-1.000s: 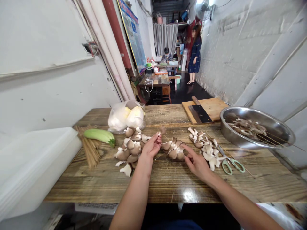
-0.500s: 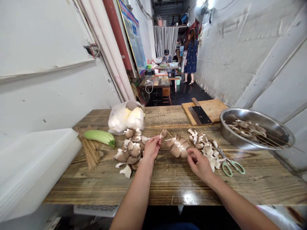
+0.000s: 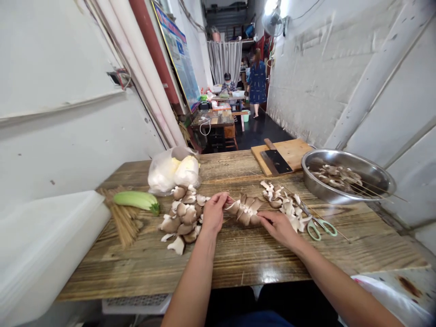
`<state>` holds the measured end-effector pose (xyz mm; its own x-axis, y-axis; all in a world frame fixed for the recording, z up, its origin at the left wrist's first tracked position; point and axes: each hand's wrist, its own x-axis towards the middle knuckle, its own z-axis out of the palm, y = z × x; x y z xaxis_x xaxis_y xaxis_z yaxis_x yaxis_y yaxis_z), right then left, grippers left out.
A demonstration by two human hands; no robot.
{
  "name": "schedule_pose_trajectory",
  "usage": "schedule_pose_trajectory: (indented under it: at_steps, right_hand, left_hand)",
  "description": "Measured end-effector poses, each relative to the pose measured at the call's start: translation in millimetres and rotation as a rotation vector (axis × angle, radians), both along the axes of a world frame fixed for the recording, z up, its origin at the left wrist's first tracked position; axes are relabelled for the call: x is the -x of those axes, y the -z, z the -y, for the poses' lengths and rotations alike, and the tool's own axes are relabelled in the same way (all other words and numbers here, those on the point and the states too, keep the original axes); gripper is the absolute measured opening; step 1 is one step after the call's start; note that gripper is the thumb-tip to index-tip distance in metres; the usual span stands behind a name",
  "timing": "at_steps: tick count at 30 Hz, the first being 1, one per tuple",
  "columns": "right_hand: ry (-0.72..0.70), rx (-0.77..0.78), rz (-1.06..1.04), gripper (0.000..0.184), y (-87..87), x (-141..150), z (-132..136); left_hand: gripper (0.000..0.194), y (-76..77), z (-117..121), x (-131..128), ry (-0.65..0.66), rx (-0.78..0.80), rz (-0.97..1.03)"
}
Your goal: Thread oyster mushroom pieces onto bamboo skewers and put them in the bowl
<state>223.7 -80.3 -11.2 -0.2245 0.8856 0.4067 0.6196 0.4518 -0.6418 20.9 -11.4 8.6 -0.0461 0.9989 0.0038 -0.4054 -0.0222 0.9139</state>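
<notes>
My left hand (image 3: 215, 210) is pinched closed at the tip end of a thin skewer. Its fingers mostly hide the small oyster mushroom piece seen in them moments ago. Several grey-brown oyster mushroom pieces (image 3: 245, 210) are packed along this skewer, low over the table. At the other end, my right hand (image 3: 276, 225) is closed on the skewer, fingers against the last mushrooms. A heap of loose oyster mushrooms (image 3: 185, 215) lies left of my left hand. Beyond my right hand is a smaller pile of mushroom pieces (image 3: 289, 209), beside green-handled scissors (image 3: 320, 225).
A steel basin (image 3: 344, 195) with mushrooms and skewers stands at right. Behind are a cutting board (image 3: 296, 152) and cleaver (image 3: 276, 162). A bagged white vegetable (image 3: 175, 172), green gourd (image 3: 136, 200) and bundled skewers (image 3: 126, 222) sit at left. Two people are in the background.
My left hand has brought the mushroom piece to the skewer's tip, and the piece is now hidden. My right hand keeps hold of the skewer's other end. The standing person has walked farther away.
</notes>
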Motion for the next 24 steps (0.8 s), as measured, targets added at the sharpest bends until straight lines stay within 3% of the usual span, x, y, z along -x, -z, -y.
schedule_pose_trajectory:
  at_steps: [5, 11, 24]
  right_hand:
    - [-0.079, 0.253, -0.112, 0.028, -5.1, 3, 1]
    - [-0.096, 0.526, -0.39, 0.034, -4.5, 7, 3]
    - [-0.094, 0.557, -0.479, 0.035, -1.1, 12, 6]
  left_hand:
    - [0.019, 7.2, -6, 7, 0.005, -0.023, -0.074]
    - [0.016, 2.2, -3, 6, 0.074, -0.038, -0.074]
    - [0.022, -6.0, 1, 2, 0.163, 0.044, -0.046]
